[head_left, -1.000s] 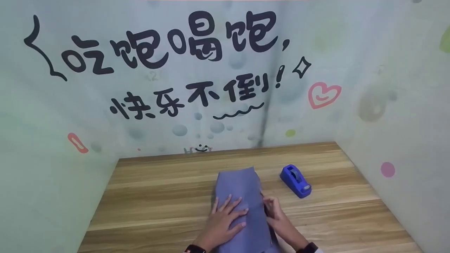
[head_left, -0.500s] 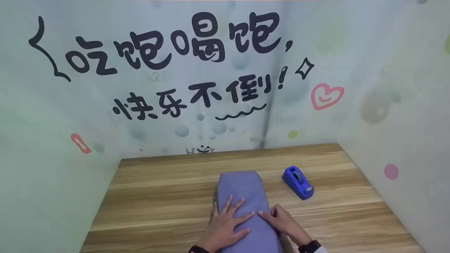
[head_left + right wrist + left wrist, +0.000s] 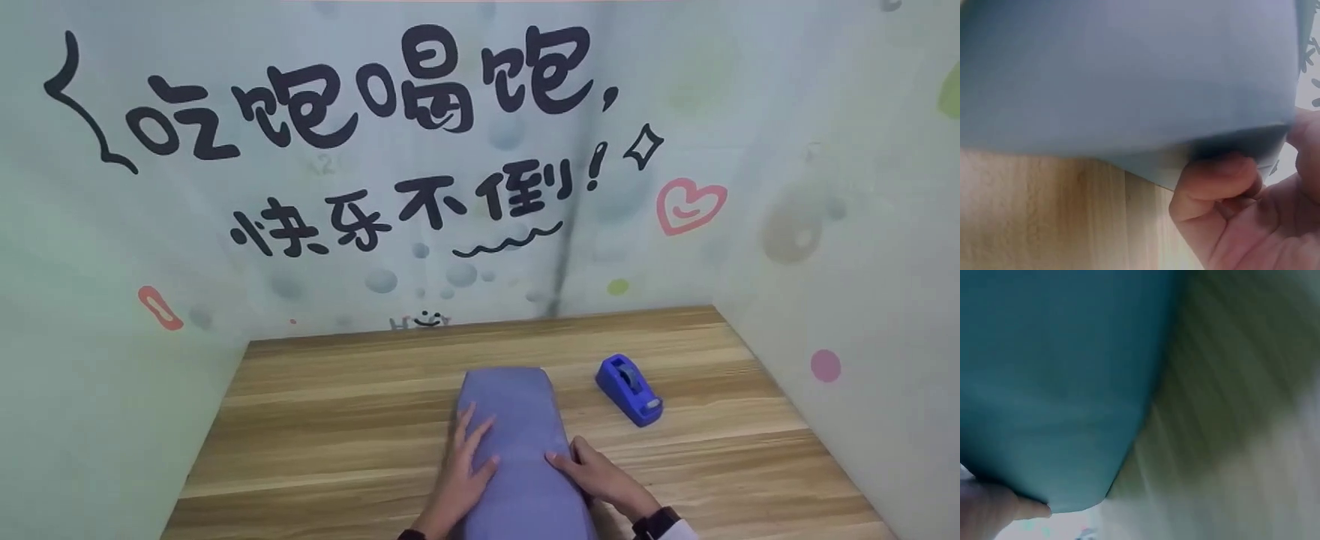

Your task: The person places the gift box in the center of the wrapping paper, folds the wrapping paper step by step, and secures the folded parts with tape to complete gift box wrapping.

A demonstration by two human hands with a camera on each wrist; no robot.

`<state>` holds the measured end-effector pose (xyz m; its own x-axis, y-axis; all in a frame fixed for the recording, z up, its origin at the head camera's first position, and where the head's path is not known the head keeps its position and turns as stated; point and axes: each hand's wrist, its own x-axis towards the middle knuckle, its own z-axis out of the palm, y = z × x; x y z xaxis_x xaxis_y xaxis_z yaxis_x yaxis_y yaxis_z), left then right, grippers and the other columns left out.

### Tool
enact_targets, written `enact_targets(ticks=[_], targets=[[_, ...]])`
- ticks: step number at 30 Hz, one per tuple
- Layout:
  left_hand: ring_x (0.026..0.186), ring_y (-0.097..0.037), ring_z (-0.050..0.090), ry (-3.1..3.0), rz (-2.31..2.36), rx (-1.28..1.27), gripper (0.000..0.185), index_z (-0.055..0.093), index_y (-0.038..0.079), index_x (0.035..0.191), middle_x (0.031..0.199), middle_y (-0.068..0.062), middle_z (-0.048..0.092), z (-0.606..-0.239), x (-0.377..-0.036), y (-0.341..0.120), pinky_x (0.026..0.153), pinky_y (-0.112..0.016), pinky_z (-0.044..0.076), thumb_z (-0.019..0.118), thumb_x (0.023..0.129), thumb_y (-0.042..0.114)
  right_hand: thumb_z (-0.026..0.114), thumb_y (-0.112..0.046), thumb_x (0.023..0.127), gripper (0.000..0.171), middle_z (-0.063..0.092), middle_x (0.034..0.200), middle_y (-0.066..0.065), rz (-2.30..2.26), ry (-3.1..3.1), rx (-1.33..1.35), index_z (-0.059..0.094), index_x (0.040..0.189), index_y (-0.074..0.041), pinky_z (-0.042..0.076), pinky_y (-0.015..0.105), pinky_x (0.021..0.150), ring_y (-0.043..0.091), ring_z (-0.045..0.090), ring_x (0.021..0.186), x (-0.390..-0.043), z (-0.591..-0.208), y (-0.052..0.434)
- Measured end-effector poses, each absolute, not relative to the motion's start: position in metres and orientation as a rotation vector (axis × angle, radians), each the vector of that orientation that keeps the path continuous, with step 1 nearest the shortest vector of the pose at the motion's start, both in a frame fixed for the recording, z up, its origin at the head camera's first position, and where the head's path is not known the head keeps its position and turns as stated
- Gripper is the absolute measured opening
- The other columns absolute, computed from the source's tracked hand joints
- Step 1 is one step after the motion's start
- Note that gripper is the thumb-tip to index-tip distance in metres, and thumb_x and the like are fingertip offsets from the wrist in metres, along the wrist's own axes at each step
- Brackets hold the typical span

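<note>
A long box-shaped bundle covered in blue-grey wrapping paper [image 3: 517, 420] lies lengthwise on the table, its near end out of frame. My left hand [image 3: 459, 476] rests along its left edge, fingers fairly straight and thumb on top. At the right edge, my right hand [image 3: 604, 476] pinches the paper, thumb on top. In the right wrist view, curled fingers [image 3: 1216, 180] sit under the overhanging paper [image 3: 1129, 95]. The left wrist view shows the covered side [image 3: 1055, 394] and one fingertip [image 3: 1027, 509] at its edge. What the paper covers is hidden.
A blue tape dispenser [image 3: 630, 390] stands on the wood-grain table [image 3: 330, 420], right of the bundle and beyond my right hand. Pale printed curtains [image 3: 375, 285] border the table at the back and both sides.
The paper's right side has come down and its top looks smoother. My right hand has moved nearer, thumb now on top. My left hand has slid toward the left edge.
</note>
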<state>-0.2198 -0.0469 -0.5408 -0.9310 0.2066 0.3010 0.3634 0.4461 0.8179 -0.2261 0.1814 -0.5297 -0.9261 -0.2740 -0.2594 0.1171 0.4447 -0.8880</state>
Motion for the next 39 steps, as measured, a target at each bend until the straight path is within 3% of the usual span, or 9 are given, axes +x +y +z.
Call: enact_targets(ticks=[4, 7, 11, 15, 22, 25, 29, 32, 39], targets=[[0.133, -0.047, 0.017, -2.487, -1.832, -0.041, 0.074, 0.023, -0.001, 0.141, 0.145, -0.029, 0.018, -0.542, -0.223, -0.049, 0.105, -0.059, 0.02, 0.063, 0.082, 0.019, 0.049, -0.042, 0.09, 0.038, 0.036, 0.069, -0.001, -1.483, 2.325, -0.147, 0.034, 0.082, -0.008, 0.032, 0.023, 0.044, 0.01, 0.037, 0.052, -0.225, -0.528, 0.18], [0.133, -0.045, 0.02, -2.458, -2.113, 0.161, 0.072, 0.017, -0.007, 0.141, 0.143, -0.031, 0.021, -0.542, -0.226, -0.053, 0.107, -0.054, 0.02, 0.054, 0.089, 0.026, 0.051, -0.04, 0.09, 0.039, 0.035, 0.071, 0.0, -1.48, 2.354, -0.137, 0.032, 0.082, -0.007, 0.033, 0.023, 0.047, 0.012, 0.038, 0.057, -0.225, -0.527, 0.178], [0.131, -0.043, 0.025, -2.433, -2.383, 0.295, 0.068, 0.019, -0.011, 0.138, 0.142, -0.032, 0.024, -0.542, -0.23, -0.061, 0.107, -0.051, 0.024, 0.042, 0.094, 0.036, 0.055, -0.036, 0.088, 0.044, 0.045, 0.077, 0.006, -1.469, 2.461, -0.163, 0.037, 0.097, 0.003, 0.039, 0.025, 0.053, 0.015, 0.046, 0.066, -0.223, -0.525, 0.176], [0.127, -0.04, 0.033, -2.344, -2.562, 0.314, 0.067, 0.025, -0.003, 0.135, 0.139, -0.028, 0.029, -0.543, -0.23, -0.068, 0.104, -0.052, 0.028, 0.051, 0.089, 0.04, 0.055, -0.035, 0.089, 0.051, 0.055, 0.089, 0.013, -1.469, 2.527, -0.16, 0.041, 0.113, 0.007, 0.045, 0.028, 0.061, 0.017, 0.052, 0.078, -0.22, -0.522, 0.176], [0.131, -0.053, -0.009, -2.099, -3.019, 0.311, 0.098, -0.01, 0.017, 0.144, 0.147, -0.027, -0.01, -0.546, -0.23, -0.076, 0.098, -0.071, -0.004, 0.063, 0.081, 0.033, 0.054, -0.036, 0.089, 0.049, 0.056, 0.095, 0.013, -1.48, 2.524, -0.074, 0.045, 0.113, 0.006, 0.045, 0.028, 0.064, 0.018, 0.053, 0.083, -0.217, -0.521, 0.179], [0.13, -0.055, -0.011, -2.045, -3.059, 0.336, 0.103, -0.015, 0.016, 0.143, 0.146, -0.029, -0.014, -0.548, -0.232, -0.075, 0.096, -0.072, -0.007, 0.064, 0.079, 0.028, 0.055, -0.037, 0.088, 0.049, 0.055, 0.094, 0.013, -1.489, 2.51, -0.061, 0.045, 0.112, 0.005, 0.045, 0.028, 0.063, 0.018, 0.053, 0.081, -0.217, -0.521, 0.18], [0.131, -0.055, -0.002, -2.068, -3.019, 0.332, 0.104, -0.013, 0.014, 0.144, 0.146, -0.031, -0.012, -0.546, -0.232, -0.072, 0.099, -0.071, 0.001, 0.066, 0.077, 0.027, 0.055, -0.037, 0.088, 0.048, 0.055, 0.095, 0.014, -1.522, 2.472, -0.045, 0.046, 0.111, 0.005, 0.046, 0.029, 0.062, 0.017, 0.053, 0.08, -0.217, -0.521, 0.183], [0.131, -0.053, 0.012, -2.142, -2.953, 0.323, 0.104, -0.01, 0.012, 0.144, 0.146, -0.032, -0.005, -0.545, -0.233, -0.068, 0.101, -0.068, 0.014, 0.067, 0.076, 0.029, 0.054, -0.037, 0.089, 0.049, 0.057, 0.1, 0.016, -1.552, 2.434, -0.044, 0.046, 0.113, 0.006, 0.048, 0.03, 0.065, 0.017, 0.055, 0.083, -0.218, -0.521, 0.186], [0.122, -0.046, 0.034, -2.281, -2.828, 0.315, 0.101, -0.003, 0.009, 0.144, 0.142, -0.034, 0.012, -0.545, -0.233, -0.067, 0.094, -0.058, 0.033, 0.068, 0.076, 0.031, 0.052, -0.037, 0.09, 0.052, 0.06, 0.098, 0.015, -1.57, 2.371, -0.057, 0.045, 0.115, 0.008, 0.049, 0.031, 0.068, 0.017, 0.057, 0.084, -0.219, -0.523, 0.189]])
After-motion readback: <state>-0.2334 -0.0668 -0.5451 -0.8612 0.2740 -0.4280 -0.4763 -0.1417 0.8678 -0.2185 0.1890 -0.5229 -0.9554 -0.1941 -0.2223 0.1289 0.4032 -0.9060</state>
